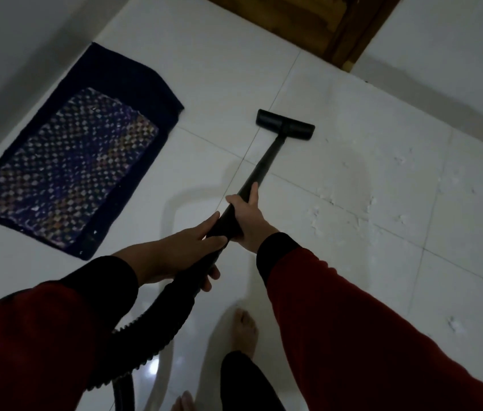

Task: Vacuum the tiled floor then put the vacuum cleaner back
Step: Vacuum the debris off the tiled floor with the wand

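Head view shows both hands closed around the black wand (259, 167) of the vacuum cleaner at the middle of the frame. The right hand (247, 218) grips higher up the tube, fingers wrapped over it, nearer the floor head; the left hand (186, 247) grips just behind it, where the wand meets the ribbed hose (157, 324), which drops away toward the lower left. From the hands the wand's long axis runs up and slightly right to the floor head (284, 125), which lies flat on the tiled floor (353, 262) across a grout line, above centre. Pale specks of debris (315, 221) lie scattered on the tiles to the right of the wand, well clear of the head, so the coming stroke likely swings rightward. A dark blue mat (77, 161) lies at the left, apart from the head. A bare foot (244, 330) stands below the hands, and a wooden door (308, 22) fills the top.
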`<action>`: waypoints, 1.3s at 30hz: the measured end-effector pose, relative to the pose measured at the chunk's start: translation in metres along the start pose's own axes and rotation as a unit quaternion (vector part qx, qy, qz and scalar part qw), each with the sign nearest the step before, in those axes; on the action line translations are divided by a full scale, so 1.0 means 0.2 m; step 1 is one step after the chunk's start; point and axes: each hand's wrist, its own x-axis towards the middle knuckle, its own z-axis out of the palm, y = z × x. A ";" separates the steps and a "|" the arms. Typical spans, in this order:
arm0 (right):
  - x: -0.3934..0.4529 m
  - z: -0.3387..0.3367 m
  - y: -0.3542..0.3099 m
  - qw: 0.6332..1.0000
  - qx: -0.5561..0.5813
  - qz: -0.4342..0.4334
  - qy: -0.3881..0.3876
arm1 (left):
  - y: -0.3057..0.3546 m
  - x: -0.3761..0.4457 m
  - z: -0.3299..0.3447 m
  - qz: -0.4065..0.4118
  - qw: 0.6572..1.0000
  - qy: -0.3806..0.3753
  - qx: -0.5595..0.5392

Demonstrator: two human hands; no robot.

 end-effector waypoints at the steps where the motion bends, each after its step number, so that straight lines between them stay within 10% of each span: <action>1: 0.03 -0.01 -0.04 1.000 -0.003 -0.004 -0.003 | 0.04 0.03 -0.01 0.003 1.000 0.002 -0.003; 39: 1.10 -0.39 -1.34 0.987 0.036 -0.037 0.153 | 1.28 1.15 -0.56 0.034 0.999 -0.035 0.020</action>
